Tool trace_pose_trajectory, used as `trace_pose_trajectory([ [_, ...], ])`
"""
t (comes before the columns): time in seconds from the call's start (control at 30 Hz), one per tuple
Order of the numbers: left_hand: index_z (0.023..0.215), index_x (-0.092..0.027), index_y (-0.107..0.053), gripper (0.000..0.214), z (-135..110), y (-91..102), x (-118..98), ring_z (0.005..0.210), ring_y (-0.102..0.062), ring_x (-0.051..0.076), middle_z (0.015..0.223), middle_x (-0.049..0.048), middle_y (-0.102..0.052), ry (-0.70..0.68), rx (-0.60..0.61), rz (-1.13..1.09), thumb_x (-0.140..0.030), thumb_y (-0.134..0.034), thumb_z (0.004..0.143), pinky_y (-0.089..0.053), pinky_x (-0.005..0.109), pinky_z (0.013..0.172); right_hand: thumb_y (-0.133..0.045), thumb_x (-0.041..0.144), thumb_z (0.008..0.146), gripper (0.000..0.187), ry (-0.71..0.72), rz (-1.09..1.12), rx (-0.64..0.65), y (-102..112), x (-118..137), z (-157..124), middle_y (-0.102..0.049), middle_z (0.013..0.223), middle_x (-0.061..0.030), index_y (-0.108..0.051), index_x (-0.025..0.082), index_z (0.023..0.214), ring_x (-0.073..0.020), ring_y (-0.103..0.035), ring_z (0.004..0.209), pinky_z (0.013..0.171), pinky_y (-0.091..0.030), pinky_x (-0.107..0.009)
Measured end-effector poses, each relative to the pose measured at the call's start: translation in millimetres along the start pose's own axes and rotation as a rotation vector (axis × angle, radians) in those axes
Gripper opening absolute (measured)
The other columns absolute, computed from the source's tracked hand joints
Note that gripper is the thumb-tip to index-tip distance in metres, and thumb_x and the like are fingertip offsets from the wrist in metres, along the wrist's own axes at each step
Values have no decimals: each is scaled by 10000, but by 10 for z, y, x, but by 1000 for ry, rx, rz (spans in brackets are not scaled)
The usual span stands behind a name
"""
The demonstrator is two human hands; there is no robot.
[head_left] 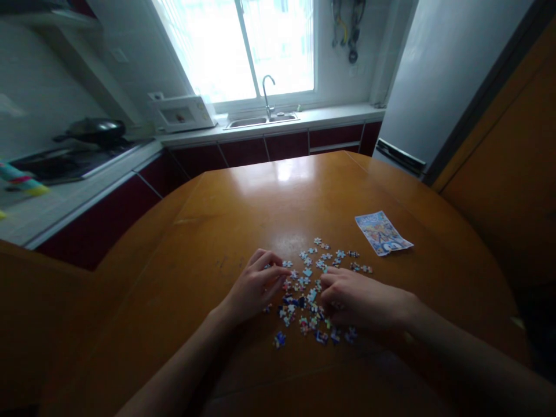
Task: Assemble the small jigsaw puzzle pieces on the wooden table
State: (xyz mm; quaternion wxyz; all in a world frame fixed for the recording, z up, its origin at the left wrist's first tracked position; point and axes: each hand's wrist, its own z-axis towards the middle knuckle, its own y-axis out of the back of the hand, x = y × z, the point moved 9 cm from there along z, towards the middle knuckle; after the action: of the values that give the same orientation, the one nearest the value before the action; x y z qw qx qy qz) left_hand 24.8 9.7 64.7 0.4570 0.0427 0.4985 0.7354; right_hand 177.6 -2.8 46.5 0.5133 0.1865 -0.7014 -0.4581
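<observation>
Hands (262, 279) flank puzzle pieces (307, 271); far table edge (278, 168) distant.

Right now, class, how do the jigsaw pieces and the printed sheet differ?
The jigsaw pieces are many and small; the printed sheet is single and larger. The pieces have knobbed outlines; the sheet's edges are mostly straight. The pieces lie by the left hand and right hand; the sheet lies apart from both. Both rest on the wooden table.

Bright kitchen window (284, 49) above dark red cabinets (286, 145)
</observation>
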Motion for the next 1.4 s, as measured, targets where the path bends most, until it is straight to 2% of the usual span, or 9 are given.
trace_pose_trajectory([
  [0.1,1048,-238,-719,195,-1,3,1,952,-519,194,965,59,-606,-3,-4,8,-131,-620,918,-477,327,803,-738,189,805,67,5,-20,15,-10,7,-5,-622,940,-33,-674,199,790,-202,-527,964,829,-392,-316],
  [0.43,1045,-242,-719,200,16,15,-22,938,-516,191,959,58,-607,0,-5,16,-132,-603,924,-485,325,787,-622,84,836,119,41,75,48,10,112,-42,-601,972,-33,-644,199,818,-186,-520,968,859,-412,-305],
  [0.57,1052,-254,-717,207,-2,-7,8,953,-514,192,970,54,-605,11,3,14,-136,-601,928,-483,332,800,-660,129,836,77,-11,72,37,52,47,-63,-602,1004,-40,-659,205,849,-199,-517,978,861,-416,-325],
  [0.7,1045,-246,-715,207,7,1,-12,953,-517,192,965,55,-605,2,3,9,-123,-597,927,-480,331,800,-732,151,778,103,14,34,68,3,70,-60,-605,1000,-36,-654,203,822,-213,-513,1003,874,-406,-337],
  [0.87,1041,-236,-715,197,21,16,-20,947,-514,191,962,58,-606,-1,-1,12,-121,-606,923,-478,328,798,-693,126,777,94,27,46,84,-42,100,-51,-611,999,-37,-651,199,820,-209,-514,999,883,-405,-336],
  [1.17,1054,-244,-719,201,-1,-2,-2,958,-518,195,968,63,-601,6,7,17,-136,-606,928,-483,327,800,-692,105,756,148,-28,18,57,29,49,-46,-614,1001,-50,-690,204,866,-220,-520,990,868,-404,-352],
  [1.3,1013,-225,-725,154,-5,65,73,925,-537,193,942,61,-606,57,-36,60,-169,-604,937,-482,321,781,-664,146,850,67,-20,58,-25,162,19,-47,-619,961,-44,-695,201,830,-191,-537,955,825,-421,-314],
  [1.4,1106,-203,-695,198,-34,150,257,974,-577,206,1016,76,-625,198,-124,93,-203,-552,968,-500,356,838,-593,137,912,134,-89,22,-192,353,-202,-46,-630,949,-58,-701,195,858,-184,-543,918,806,-434,-314],
])
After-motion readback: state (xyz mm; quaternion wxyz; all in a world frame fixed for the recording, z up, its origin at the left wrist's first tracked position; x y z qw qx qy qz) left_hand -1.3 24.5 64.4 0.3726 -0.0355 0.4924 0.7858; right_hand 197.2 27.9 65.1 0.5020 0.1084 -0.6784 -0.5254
